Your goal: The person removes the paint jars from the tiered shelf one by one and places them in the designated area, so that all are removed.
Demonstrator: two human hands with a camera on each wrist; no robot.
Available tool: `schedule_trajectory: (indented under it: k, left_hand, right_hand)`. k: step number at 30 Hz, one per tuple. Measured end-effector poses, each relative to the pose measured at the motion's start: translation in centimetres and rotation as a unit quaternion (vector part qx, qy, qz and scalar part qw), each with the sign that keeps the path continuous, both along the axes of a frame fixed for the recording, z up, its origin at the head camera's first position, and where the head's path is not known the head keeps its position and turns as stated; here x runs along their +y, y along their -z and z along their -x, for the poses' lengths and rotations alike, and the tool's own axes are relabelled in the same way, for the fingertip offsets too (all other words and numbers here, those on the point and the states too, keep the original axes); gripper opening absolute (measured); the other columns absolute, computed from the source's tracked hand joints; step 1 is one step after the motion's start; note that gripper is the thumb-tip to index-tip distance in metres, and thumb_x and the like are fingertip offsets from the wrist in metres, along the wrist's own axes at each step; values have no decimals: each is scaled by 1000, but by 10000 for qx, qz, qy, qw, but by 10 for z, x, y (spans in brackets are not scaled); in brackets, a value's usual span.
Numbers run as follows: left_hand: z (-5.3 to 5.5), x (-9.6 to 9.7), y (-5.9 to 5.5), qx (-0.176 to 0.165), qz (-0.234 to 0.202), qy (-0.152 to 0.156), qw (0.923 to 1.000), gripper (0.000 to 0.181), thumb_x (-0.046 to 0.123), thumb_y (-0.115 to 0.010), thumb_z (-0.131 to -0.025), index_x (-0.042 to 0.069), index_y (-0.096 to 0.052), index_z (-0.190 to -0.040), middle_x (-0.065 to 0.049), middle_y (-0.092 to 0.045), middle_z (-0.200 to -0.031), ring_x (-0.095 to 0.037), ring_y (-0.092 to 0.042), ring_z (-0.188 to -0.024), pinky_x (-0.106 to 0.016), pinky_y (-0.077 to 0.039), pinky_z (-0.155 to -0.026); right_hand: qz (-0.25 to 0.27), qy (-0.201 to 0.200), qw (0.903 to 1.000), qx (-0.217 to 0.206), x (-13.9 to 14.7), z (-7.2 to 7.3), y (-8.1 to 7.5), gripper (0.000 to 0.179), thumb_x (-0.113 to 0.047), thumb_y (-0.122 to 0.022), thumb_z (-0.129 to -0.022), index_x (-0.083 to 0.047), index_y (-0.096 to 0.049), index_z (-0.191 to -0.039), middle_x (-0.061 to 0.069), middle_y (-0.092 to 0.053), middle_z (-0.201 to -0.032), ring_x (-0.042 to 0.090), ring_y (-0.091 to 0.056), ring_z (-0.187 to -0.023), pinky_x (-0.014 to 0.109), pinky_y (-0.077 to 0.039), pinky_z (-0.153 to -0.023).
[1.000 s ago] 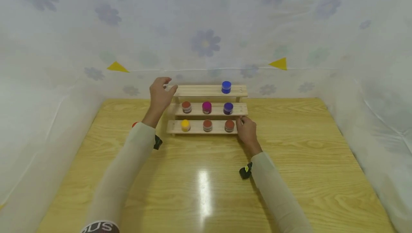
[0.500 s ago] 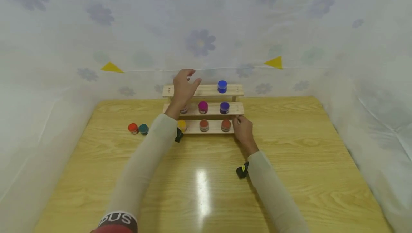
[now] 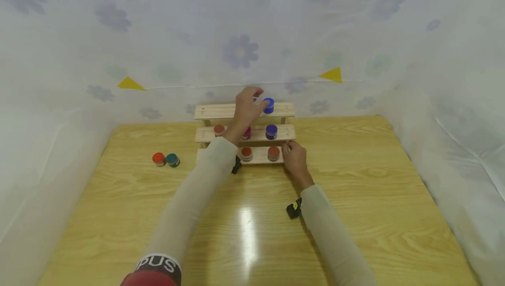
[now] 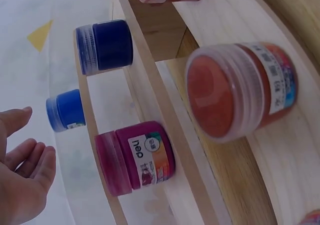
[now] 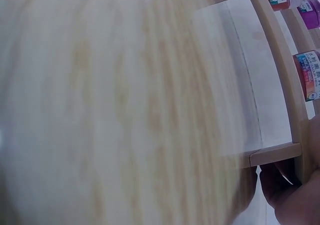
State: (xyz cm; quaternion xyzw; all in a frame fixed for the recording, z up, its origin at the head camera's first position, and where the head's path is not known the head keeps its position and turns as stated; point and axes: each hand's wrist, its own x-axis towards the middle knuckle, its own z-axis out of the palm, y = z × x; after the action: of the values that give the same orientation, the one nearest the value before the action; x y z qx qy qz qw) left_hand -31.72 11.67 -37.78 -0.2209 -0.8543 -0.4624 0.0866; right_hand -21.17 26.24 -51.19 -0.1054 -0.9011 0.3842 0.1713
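Left hand (image 3: 246, 111) loose; wrist view reveals blue jar (image 4: 69, 110) apart. Right hand (image 3: 295, 158) grips rack (image 3: 218, 111).

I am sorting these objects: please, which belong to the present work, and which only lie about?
Likely in the job:
bright blue jar, nearest left grip
wooden rack, held by right grip
other rack jars

Apparently lying about:
orange-red jar
teal jar, also on table
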Motion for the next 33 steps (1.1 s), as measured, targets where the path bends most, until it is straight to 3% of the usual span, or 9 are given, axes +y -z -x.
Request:
schedule_trajectory:
  k: [9, 19, 33]
  left_hand:
    - [-4, 7, 3, -442, 511, -107, 9977, 38, 17, -71, -85, -2, -61, -117, -14, -62, -117, -25, -59, -110, -30, -51, -95]
    - [-9, 9, 8, -597, 252, -125, 9978, 31, 14, -69, -87, -2, -62, -113, -15, -62, -114, -25, -61, -106, -29, -55, -89]
    - [-9, 7, 9, -398, 332, -247, 9983, 30, 13, -68, -88, -2, -63, -113, -15, -62, -113, -25, -60, -105, -29, -54, -89]
  right_hand:
    - [-37, -104, 9998, 185, -3, -3, -4, 39, -15, -46, -97, -12, -35, -59, 2, -31, -59, 16, -30, -53, 27, -31, -52]
    - [-19, -169, 9996, 213, -4, -4, -3, 39, -14, -45, -97, -12, -34, -60, 2, -29, -58, 16, -29, -55, 27, -30, -53]
    - [112, -184, 9998, -7, -4, -1, -2, 38, -17, -44, -98, -12, -37, -61, 2, -31, -59, 17, -32, -55, 27, -32, -53]
